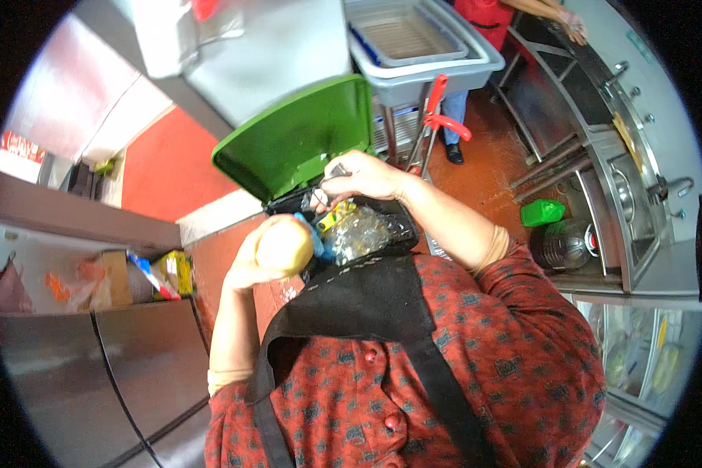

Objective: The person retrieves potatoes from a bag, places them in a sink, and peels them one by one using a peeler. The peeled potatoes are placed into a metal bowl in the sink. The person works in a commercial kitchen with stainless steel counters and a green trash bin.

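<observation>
My left hand is closed around a large, round, pale yellow item, perhaps a peeled vegetable or fruit, to the left of the bin opening. Over the bin, my right hand pinches a small dark object that I cannot identify. The green bin lid stands tipped back behind both hands. Inside the bin lies a clear plastic bag with yellow and blue wrappers, and a black liner shows at its right side.
Stacked plastic tubs stand on a rack beyond the bin, with red-handled tongs hanging in front. A co-worker in a red apron is at the far right by the steel sinks. Steel cabinets are at the left.
</observation>
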{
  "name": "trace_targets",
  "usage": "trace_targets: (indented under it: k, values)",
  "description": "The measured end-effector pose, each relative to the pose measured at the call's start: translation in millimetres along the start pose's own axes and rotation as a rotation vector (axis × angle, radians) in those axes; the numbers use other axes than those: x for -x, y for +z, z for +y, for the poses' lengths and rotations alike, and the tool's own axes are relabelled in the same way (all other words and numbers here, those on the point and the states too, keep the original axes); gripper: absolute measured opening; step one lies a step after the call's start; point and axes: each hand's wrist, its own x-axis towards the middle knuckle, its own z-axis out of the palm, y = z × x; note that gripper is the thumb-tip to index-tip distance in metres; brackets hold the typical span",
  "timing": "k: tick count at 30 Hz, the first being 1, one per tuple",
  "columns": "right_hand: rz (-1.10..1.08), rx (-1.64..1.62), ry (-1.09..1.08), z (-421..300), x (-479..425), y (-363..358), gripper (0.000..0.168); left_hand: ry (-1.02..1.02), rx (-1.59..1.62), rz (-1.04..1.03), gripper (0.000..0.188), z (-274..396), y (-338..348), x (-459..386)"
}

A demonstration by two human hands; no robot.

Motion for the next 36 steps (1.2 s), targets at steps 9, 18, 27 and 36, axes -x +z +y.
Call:
trace_targets:
  k: [9,18,27,36]
  values:
    - [0.916,1.089,0.211,96.8,111.6,-99.3,0.022,-0.107,0.629,0.07,0.09,-44.6,22.2,-44.3]
    - [0.701,1.032,0.972,288.7,387.9,-127.4,0.026,-0.2,0.499,0.095,0.076,-30.2,56.5,-115.9]
    - [1.192,0.454,1.182,406.8,488.7,-40.3,0.025,-0.153,0.52,-0.079,0.07,7.2,73.9,-217.6]
    - [1.322,0.426,1.126,334.1,483.1,60.7,0.031,0.163,-0.219,0.123,0.049,63.7,112.7,-423.6]
